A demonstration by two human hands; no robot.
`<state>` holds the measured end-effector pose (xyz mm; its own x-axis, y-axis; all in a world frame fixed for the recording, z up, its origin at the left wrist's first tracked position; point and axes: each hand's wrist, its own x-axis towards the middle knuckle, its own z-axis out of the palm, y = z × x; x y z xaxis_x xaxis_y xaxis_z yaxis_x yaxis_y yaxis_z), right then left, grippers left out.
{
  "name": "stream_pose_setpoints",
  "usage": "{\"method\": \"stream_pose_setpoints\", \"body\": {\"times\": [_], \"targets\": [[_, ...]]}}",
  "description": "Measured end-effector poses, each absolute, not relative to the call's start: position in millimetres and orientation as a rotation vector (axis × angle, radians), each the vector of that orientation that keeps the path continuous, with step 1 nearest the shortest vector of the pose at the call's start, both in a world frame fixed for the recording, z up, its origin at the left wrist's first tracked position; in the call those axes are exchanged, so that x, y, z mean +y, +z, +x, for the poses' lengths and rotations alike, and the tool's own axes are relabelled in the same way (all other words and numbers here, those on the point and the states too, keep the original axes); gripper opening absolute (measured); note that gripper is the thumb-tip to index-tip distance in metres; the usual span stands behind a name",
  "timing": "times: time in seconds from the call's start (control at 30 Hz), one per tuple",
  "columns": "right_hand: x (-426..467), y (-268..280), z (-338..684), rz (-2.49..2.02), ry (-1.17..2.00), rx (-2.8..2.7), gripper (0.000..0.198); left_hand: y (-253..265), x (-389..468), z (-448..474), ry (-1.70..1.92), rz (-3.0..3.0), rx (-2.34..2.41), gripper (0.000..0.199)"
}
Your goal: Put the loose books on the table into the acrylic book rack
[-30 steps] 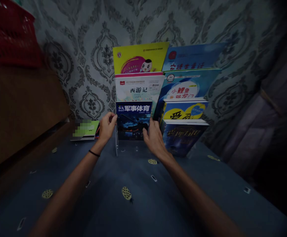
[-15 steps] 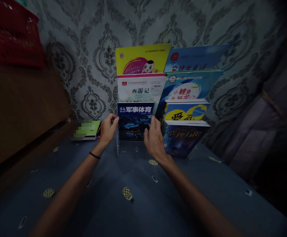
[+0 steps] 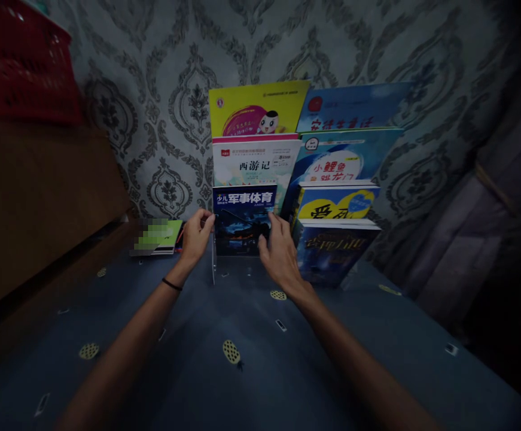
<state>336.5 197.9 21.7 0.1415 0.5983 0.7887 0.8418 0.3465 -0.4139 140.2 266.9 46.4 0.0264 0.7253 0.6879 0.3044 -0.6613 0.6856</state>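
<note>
A dark blue book [image 3: 242, 230] with white title characters stands upright at the front of the left column of a tiered display, in a clear stand [image 3: 214, 269]. My left hand [image 3: 196, 236] pinches its left edge between thumb and fingers. My right hand [image 3: 280, 248] touches the cover near the right edge, thumb and fingers apart. Behind it rise a white book [image 3: 255, 161] and a yellow book [image 3: 260, 105]. In the right column are a dark blue-purple book [image 3: 334, 254], a yellow-and-blue book [image 3: 332, 203], a teal book [image 3: 350, 152] and a blue book [image 3: 354, 105].
A small stack of green-covered books [image 3: 165, 236] lies left of the stand. A brown box [image 3: 40, 209] with a red basket [image 3: 22, 66] on it stands at the far left. Patterned wallpaper [image 3: 161, 120] is behind, and a gathered curtain [image 3: 475, 209] hangs at the right. A blue pineapple-print cloth [image 3: 197, 383] covers the table.
My right hand's fingertips have shifted slightly left, from the dark blue book's right edge onto its cover. The book's right edge has moved slightly left. My left hand has barely moved.
</note>
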Motion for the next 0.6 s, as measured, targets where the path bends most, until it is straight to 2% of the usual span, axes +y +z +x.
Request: {"method": "stream_pose_setpoints", "body": {"times": [0.6], "targets": [[198.5, 22.0, 338.6, -1.262, -0.324, -1.526, 0.050, 42.0, 261.0, 135.7, 1.652, 1.933, 1.070, 0.015]]}}
